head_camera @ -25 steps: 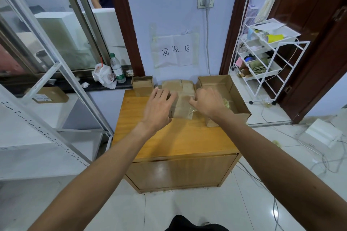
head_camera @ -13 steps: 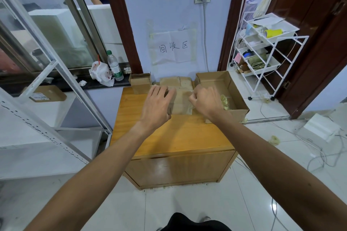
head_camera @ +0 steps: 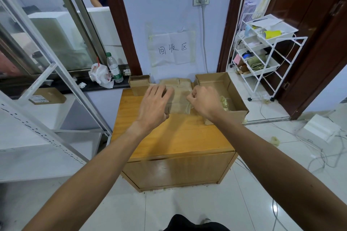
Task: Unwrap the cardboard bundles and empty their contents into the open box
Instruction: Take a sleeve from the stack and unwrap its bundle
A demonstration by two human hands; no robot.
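Scraps (head_camera: 225,102) lie in the open box (head_camera: 237,93); left hand (head_camera: 154,107) rests flat on cardboard bundle (head_camera: 178,99), right hand (head_camera: 203,100) pinches its wrap (head_camera: 189,106).

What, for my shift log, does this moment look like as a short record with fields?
Surface: wooden cabinet top
Left hand: fingers fairly straight, resting on the left of the cardboard bundle
Right hand: fingers curled, apparently pinching the clear wrap at the bundle's right edge
Open box: right of the bundle, with a few yellowish pieces inside
Small box: rear left of the top
Stage: bundle not yet unwrapped
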